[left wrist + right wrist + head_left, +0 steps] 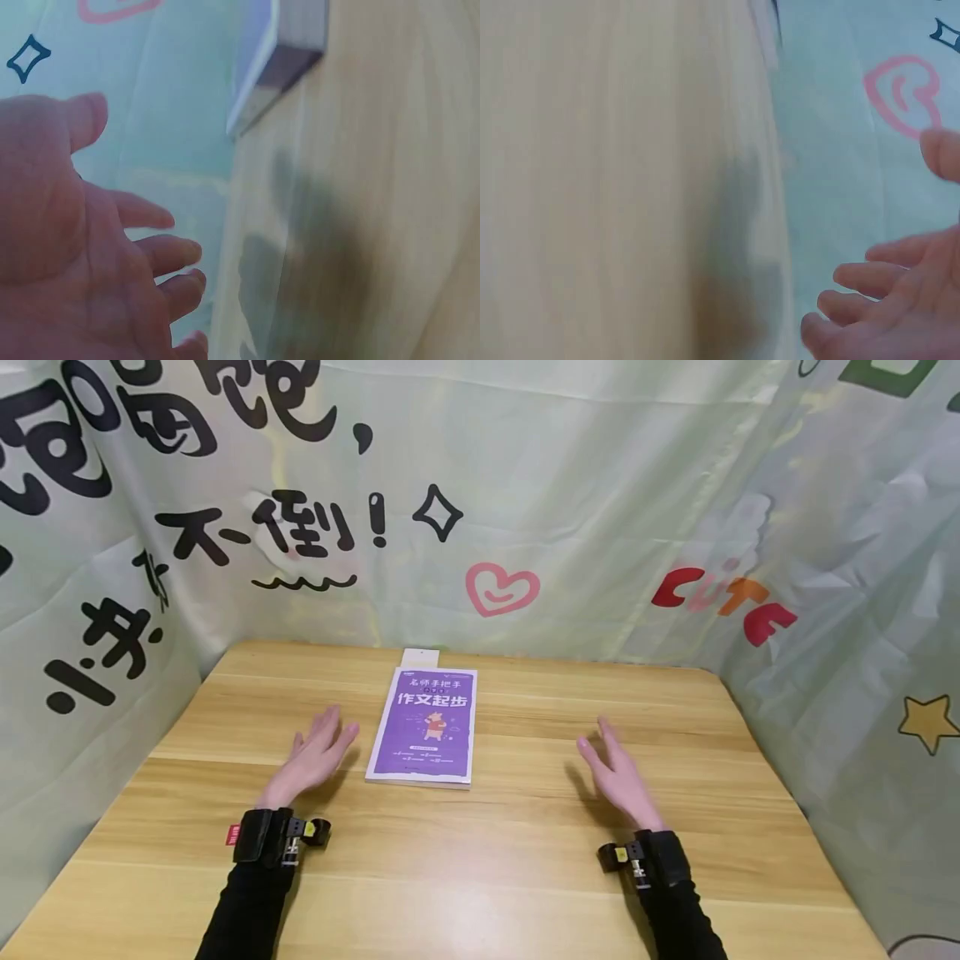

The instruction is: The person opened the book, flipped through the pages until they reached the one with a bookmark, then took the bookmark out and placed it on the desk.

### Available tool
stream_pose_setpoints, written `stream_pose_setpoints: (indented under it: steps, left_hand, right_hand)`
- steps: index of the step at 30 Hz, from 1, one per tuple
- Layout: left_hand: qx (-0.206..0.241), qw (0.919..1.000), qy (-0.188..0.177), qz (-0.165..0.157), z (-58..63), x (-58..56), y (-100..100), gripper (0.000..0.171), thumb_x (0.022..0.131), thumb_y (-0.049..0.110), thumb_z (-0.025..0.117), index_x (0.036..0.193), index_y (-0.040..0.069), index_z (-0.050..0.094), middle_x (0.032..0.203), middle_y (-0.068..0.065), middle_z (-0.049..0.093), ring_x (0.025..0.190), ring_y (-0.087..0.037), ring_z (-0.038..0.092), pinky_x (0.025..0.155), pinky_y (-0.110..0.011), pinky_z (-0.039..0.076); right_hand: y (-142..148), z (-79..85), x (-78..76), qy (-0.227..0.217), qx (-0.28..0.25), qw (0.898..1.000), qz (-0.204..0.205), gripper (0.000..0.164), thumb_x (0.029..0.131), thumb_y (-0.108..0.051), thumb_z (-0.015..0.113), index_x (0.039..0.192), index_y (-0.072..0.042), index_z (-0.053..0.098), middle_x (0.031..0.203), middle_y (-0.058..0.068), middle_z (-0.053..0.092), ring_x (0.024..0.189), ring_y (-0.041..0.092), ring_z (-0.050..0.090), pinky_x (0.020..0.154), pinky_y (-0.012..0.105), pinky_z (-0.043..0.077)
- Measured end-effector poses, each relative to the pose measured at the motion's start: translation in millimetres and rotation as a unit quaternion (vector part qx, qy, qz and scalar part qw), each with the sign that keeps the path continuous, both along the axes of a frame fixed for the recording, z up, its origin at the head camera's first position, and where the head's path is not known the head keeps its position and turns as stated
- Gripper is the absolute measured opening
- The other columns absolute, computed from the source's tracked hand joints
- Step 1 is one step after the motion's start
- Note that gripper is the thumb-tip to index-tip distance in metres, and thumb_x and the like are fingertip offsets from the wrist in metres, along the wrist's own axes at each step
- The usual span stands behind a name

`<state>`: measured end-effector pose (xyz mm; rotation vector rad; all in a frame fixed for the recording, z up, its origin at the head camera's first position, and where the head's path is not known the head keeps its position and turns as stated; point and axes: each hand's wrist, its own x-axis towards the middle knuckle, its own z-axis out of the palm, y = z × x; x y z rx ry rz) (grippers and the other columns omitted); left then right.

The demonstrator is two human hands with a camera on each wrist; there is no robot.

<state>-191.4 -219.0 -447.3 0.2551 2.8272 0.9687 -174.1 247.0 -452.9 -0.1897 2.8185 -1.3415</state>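
A purple book (424,760) with a white border and a small cartoon figure on its cover lies flat on the wooden table (525,860). From under its far end sticks out a white card or tag (420,657). My left hand (313,760) hovers to the left of the book, fingers spread and holding nothing. In the left wrist view the palm shows, with the book's edge (300,34) beyond it. Farther off on the right, my right hand (618,777) is raised over the table, its fingers loosely extended around nothing.
Pale fabric curtains (585,485) with printed lettering enclose the table at the back and both sides. A pink heart (502,589) is printed behind the book. Each wrist wears a black strap with a small camera (318,832).
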Motion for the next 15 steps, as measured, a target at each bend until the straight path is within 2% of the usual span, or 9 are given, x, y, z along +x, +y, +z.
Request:
stream_pose_setpoints:
  steps: [2,6,10,15]
  left_hand:
    - [0.033,0.9994,-0.006,-0.007,1.0,-1.4,3,0.077,0.104,0.048,0.017,0.148,-0.013,-0.002,0.153,-0.033,-0.005,0.138,-0.048,-0.005,0.108,-0.068,-0.009]
    - [0.091,0.9952,-0.032,-0.014,2.3,-3.4,7,0.077,0.105,0.047,0.015,0.147,-0.015,-0.003,0.152,-0.034,-0.006,0.138,-0.047,-0.004,0.112,-0.063,-0.004]
    - [0.129,0.9907,-0.039,-0.014,1.4,-6.3,12,0.074,0.105,0.046,0.014,0.148,-0.012,-0.001,0.154,-0.031,-0.004,0.139,-0.045,-0.002,0.114,-0.06,0.001]
    - [0.167,0.985,-0.044,-0.011,0.2,-10.1,19,0.071,0.105,0.044,0.012,0.149,-0.01,0.001,0.155,-0.029,-0.002,0.14,-0.044,0.0,0.114,-0.059,0.0]
  right_hand:
    - [-10,-2.1,-1.7,-0.021,-0.049,0.999,0.003,0.079,0.101,-0.048,0.037,0.153,0.003,0.005,0.156,0.027,0.013,0.14,0.041,0.014,0.113,0.061,0.013]
    - [-32,-7.5,-6.3,-0.06,-0.134,0.989,0.011,0.08,0.101,-0.048,0.036,0.152,0.004,0.005,0.157,0.023,0.013,0.142,0.035,0.014,0.116,0.054,0.012]
    - [-51,-11.7,-12.4,-0.062,-0.171,0.983,0.008,0.079,0.1,-0.049,0.038,0.152,0.003,0.009,0.157,0.021,0.014,0.142,0.031,0.015,0.117,0.05,0.012]
    - [-72,-13.7,-21.0,-0.054,-0.197,0.979,0.018,0.077,0.101,-0.046,0.04,0.152,0.003,0.011,0.157,0.019,0.016,0.142,0.029,0.017,0.118,0.048,0.013]
